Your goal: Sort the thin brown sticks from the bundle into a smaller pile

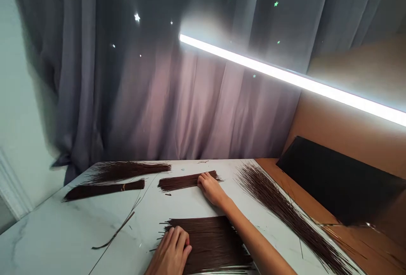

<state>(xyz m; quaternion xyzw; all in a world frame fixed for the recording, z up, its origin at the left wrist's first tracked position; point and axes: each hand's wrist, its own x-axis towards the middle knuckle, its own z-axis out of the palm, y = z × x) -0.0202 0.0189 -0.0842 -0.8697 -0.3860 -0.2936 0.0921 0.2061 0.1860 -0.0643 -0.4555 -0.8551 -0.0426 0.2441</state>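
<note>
In the lower middle of the head view, a flat layer of dark brown thin sticks [212, 241] lies side by side on the white table. My left hand [173, 247] rests on its left edge, fingers slightly bent and laid over the stick ends. Farther back is a smaller bundle of short brown sticks [179, 182]. My right hand [211, 187] reaches forward to the right part of that bundle, its fingers curled down on the sticks; the fingertips are hidden. My right forearm passes over the right edge of the flat layer.
Long loose sticks [285, 207] run along the table's right side. At back left lie a loose brown bundle [127, 170] and a tied bundle [101, 190]. Some single strands [116, 235] lie at left. A black panel [336, 177] leans at right; a bright tube light [285, 74] crosses above.
</note>
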